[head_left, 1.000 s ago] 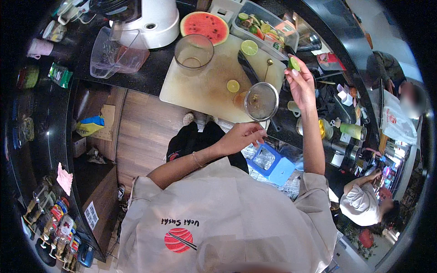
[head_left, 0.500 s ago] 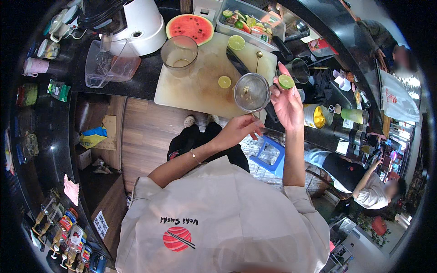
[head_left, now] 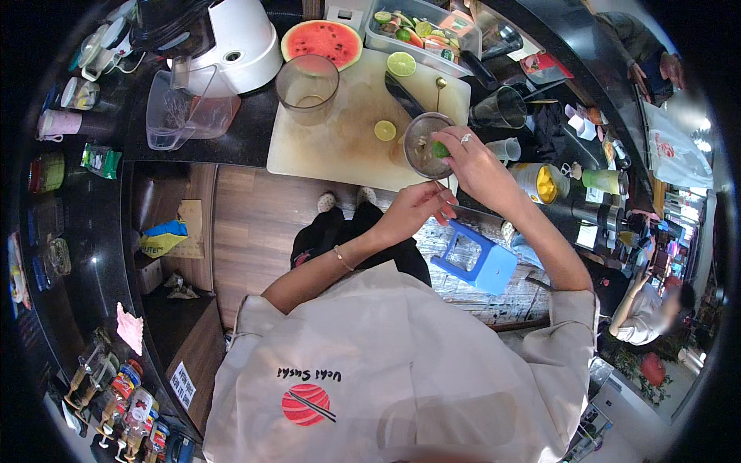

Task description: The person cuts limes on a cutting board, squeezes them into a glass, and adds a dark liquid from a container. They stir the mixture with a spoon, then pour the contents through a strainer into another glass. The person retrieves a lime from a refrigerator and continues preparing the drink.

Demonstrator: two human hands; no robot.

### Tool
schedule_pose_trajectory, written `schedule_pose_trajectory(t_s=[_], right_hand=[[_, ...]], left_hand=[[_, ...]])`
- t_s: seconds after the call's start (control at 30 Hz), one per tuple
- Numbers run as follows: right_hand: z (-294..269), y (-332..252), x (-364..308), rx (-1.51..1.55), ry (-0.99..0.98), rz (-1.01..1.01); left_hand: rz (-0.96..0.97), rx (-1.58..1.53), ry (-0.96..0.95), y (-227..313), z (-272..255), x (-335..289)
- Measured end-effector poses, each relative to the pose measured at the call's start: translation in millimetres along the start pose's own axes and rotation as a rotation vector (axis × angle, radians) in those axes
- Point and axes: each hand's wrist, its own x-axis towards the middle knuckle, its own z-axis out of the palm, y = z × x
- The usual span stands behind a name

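My left hand [head_left: 409, 212] is closed around the thin handle of a fine mesh strainer [head_left: 417, 160], held over the right end of a pale cutting board [head_left: 297, 148]. Pinched in my right hand [head_left: 482, 174] is a lime half [head_left: 440, 150], just above the mesh; my fingers cover most of it. Small pale bits lie in the strainer. What stands below it is mostly hidden. Another lime half [head_left: 385, 130] rests cut side up on the board, and a larger lime half [head_left: 401, 64] is farther back. A dark-bladed knife [head_left: 402, 96] and a long spoon [head_left: 440, 86] lie nearby.
A clear cup [head_left: 307, 92] stands on the board's left, near a cut watermelon [head_left: 322, 40]. Behind is a plastic bin of fruit pieces [head_left: 421, 46]. A white appliance [head_left: 247, 46] and a clear jug [head_left: 181, 116] stand left. A blue stool [head_left: 482, 262] is below; other people are at right.
My right hand has turned over and come down to the left, bringing the lime half from beside the strainer to over its mesh. My left hand keeps hold of the strainer.
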Motion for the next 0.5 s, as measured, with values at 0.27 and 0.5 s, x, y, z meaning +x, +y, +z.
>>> schedule_pose_trajectory(t_s=[0.27,0.5], right_hand=[[5.1,6.9,-0.2,-0.370,-0.120,-0.178],[8.0,9.3,0.6,-0.364,-0.089,-0.227]], left_hand=[[-0.005,0.001,0.020,-5.3,-1.0,1.8],[0.021,-0.001,-0.004,-4.4,-2.0,0.2]])
